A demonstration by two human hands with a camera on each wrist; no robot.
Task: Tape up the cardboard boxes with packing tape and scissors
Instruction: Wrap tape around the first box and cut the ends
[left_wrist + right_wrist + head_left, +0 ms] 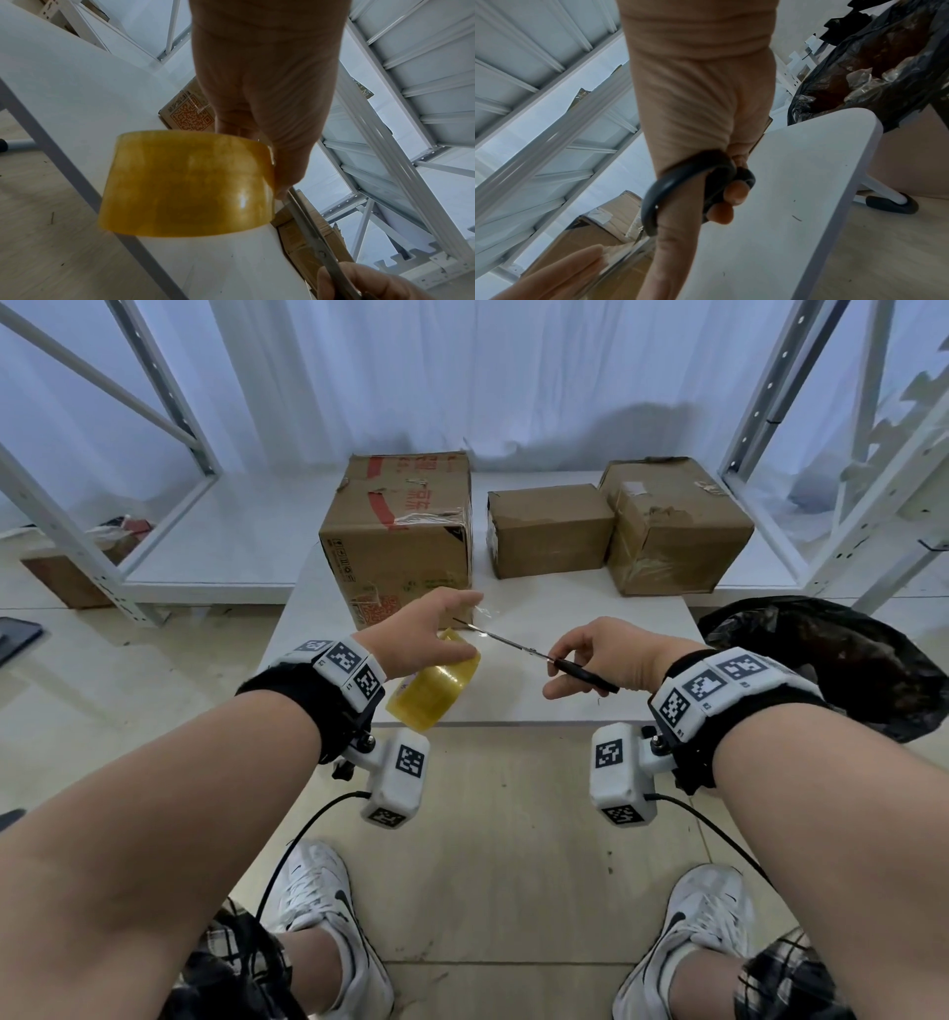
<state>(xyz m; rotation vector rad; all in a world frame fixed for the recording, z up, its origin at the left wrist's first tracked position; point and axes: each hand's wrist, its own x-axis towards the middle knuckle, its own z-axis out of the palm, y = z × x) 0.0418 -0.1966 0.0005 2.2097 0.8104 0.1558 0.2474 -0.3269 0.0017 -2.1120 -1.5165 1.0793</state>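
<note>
My left hand (436,624) hovers over the white table (554,706), holding a yellow roll of packing tape (434,688) that hangs under the palm (267,81). Its fingers reach forward to a short clear strip of tape (480,610) in front of the big cardboard box (395,541). How the roll (187,182) is gripped is hidden. My right hand (601,654) grips black-handled scissors (513,644), fingers through the loops (654,203). The blades (308,223) point left and touch the strip by my left fingertips.
A smaller box (549,531) and a crumpled taped box (672,526) stand at the table's back right. A black rubbish bag (847,660) gapes at the table's right. White metal racks (77,531) flank both sides. My feet are below the near edge.
</note>
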